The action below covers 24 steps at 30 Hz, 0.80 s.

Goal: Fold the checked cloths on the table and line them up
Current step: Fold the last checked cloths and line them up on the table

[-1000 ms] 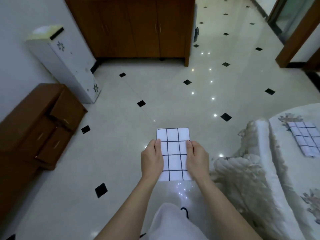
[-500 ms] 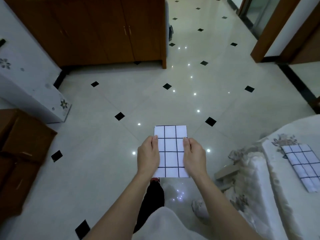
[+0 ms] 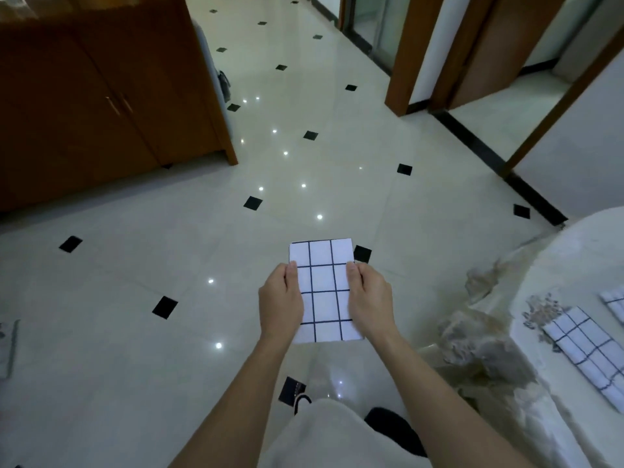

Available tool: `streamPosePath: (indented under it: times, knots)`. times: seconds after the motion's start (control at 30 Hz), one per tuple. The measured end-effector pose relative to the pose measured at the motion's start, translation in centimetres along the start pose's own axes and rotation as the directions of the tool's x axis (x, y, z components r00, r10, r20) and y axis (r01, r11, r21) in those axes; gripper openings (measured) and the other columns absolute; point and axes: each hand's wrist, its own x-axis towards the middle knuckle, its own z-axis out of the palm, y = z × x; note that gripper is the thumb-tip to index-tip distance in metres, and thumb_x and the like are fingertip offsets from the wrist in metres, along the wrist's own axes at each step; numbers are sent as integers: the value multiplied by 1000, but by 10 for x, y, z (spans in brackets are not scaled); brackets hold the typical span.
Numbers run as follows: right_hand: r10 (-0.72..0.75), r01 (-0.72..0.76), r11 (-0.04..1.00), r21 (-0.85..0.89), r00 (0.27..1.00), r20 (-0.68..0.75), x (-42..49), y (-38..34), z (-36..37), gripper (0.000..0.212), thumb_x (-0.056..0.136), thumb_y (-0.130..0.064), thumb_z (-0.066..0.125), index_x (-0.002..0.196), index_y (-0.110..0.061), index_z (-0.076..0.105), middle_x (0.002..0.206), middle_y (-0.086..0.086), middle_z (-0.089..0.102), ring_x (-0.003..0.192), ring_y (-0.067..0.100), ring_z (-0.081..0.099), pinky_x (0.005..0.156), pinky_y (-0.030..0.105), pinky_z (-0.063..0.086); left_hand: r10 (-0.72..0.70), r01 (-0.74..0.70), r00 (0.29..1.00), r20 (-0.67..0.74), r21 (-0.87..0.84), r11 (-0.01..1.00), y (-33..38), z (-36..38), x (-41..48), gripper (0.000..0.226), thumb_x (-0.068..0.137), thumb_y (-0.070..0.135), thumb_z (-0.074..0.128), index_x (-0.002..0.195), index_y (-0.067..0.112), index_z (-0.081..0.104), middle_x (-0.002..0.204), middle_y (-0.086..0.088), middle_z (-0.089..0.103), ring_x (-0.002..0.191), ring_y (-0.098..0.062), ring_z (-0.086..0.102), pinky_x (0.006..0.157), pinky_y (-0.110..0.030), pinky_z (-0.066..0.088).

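A folded white cloth with dark checks (image 3: 323, 282) is held flat in the air over the tiled floor, in front of my body. My left hand (image 3: 280, 300) grips its left edge and my right hand (image 3: 371, 298) grips its right edge. On the table (image 3: 570, 251) at the right, under a pale patterned cover, lies a second folded checked cloth (image 3: 589, 352). The corner of a third checked cloth (image 3: 615, 304) shows at the right edge of the view.
A brown wooden cabinet (image 3: 101, 96) stands at the back left. Wooden door frames (image 3: 405, 62) and a dark threshold strip (image 3: 499, 160) lie at the back right. The glossy floor has small black diamond tiles (image 3: 253, 202). The table cover's frilled hem (image 3: 479, 346) hangs down near my right arm.
The view has swung to the right: the cabinet slid left and the table came closer. Both hands keep the same hold on the folded cloth.
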Motion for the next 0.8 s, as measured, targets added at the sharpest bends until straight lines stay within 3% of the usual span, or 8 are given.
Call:
streamPosePath:
  times: [0.13,0.4,0.6,0.8]
  knots:
    - [38,-39,999,-7,996,-79,43,-2,-2,43,105,-30,40,65,-14,37,58,-2,43,53,8,35,50,20,31,25,-25,996,82,-3,1000,16,23,50,44,105,34,42,69,8,42,61,0,46,56,-11,37,53,-28,32]
    - [106,-102,994,30,972,-209,141,11,-26,44,105,-30,41,64,-17,34,56,-8,38,51,7,36,49,17,31,102,-109,973,206,24,994,59,99,135,46,105,35,41,71,5,44,61,-1,45,57,-13,38,55,-32,33]
    - [165,-140,985,104,941,-294,251,34,-67,44,105,-31,41,64,-18,33,57,-6,39,51,7,34,50,19,31,159,-178,948,277,45,983,114,193,211,42,105,33,41,66,16,38,60,3,41,57,-12,35,55,-31,31]
    - [230,-189,972,143,898,-375,352,58,-136,43,105,-29,42,63,-20,36,58,-6,43,51,5,37,52,18,34,191,-226,921,341,64,972,181,298,267,45,105,34,41,69,7,41,60,1,43,56,-12,36,52,-28,30]
